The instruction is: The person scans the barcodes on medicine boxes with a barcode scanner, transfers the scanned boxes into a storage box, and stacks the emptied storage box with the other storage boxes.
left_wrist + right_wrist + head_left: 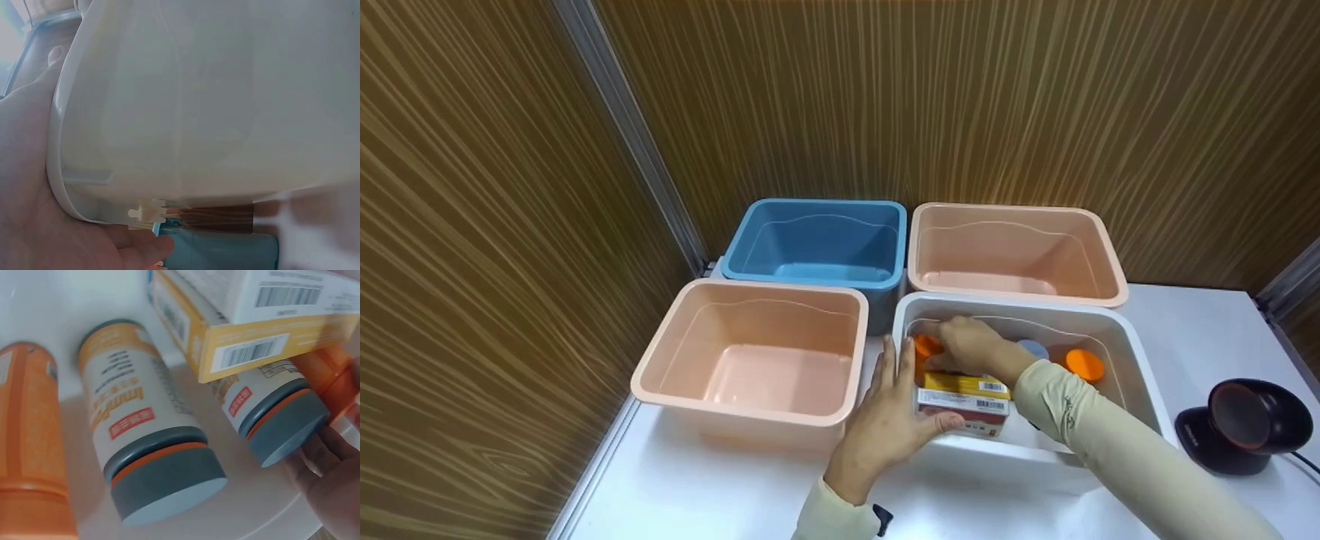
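Note:
My right hand [971, 345] is down inside the white bin [1144, 375], its fingers round an orange bottle [928, 346] at the bin's left end. In the right wrist view its fingers lie beside a grey-capped bottle [287, 427], partly under a yellow box [247, 351]. A white box [281, 295] is stacked on the yellow one. Another grey-capped bottle [135, 410] and an orange bottle [31, 439] lie farther left there. My left hand [885, 420] rests against the white bin's front left corner, fingers straight and thumb over the rim.
A pink bin [750, 416] stands left of the white one. Behind are a blue bin [814, 280] and another pink bin [1012, 294], close to the wood-grain wall [840, 97]. A black device [1252, 420] with a cable sits at the right on the white table [1185, 315].

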`<state>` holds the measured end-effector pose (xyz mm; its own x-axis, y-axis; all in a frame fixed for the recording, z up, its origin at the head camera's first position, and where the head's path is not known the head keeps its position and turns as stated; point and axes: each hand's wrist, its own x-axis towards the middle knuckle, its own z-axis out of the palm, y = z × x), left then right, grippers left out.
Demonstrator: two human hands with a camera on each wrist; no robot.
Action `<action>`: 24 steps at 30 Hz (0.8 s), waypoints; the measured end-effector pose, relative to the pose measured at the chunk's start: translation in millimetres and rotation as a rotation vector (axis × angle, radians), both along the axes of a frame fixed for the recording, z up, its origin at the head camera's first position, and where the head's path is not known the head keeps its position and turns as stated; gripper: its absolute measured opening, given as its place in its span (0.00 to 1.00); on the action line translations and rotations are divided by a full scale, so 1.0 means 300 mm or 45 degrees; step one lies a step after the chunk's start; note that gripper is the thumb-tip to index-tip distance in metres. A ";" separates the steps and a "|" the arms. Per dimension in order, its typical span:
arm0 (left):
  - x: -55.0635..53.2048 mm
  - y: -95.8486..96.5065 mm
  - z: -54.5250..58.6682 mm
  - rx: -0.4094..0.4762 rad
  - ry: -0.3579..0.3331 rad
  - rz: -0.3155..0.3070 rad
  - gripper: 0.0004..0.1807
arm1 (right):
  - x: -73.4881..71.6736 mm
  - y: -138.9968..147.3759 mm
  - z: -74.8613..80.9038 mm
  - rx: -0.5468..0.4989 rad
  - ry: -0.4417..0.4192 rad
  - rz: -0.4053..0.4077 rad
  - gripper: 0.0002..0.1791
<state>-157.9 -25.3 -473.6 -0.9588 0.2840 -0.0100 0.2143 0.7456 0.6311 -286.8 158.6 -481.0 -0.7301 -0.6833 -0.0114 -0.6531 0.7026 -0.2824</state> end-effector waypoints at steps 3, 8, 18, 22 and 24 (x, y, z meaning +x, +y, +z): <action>0.005 0.002 0.000 0.002 -0.009 0.002 0.68 | 0.004 0.003 0.013 0.004 -0.073 -0.042 0.30; 0.006 0.000 0.007 0.001 -0.010 0.014 0.68 | 0.006 0.012 0.070 -0.099 -0.185 -0.111 0.25; 0.004 -0.004 0.004 0.004 0.013 0.038 0.68 | 0.025 0.072 0.240 -0.237 -0.134 -0.141 0.26; 0.007 0.003 0.003 -0.013 0.014 0.044 0.67 | 0.042 0.103 0.281 -0.267 -0.139 -0.152 0.22; 0.010 0.005 0.003 -0.016 0.010 0.048 0.66 | 0.053 0.115 0.293 -0.279 -0.123 -0.154 0.18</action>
<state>-154.9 -23.7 -472.8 -0.9689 0.2474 -0.0055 0.1908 0.7612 0.6198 -271.0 193.1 -393.2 -0.8095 -0.5847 0.0532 -0.5305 0.6895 -0.4931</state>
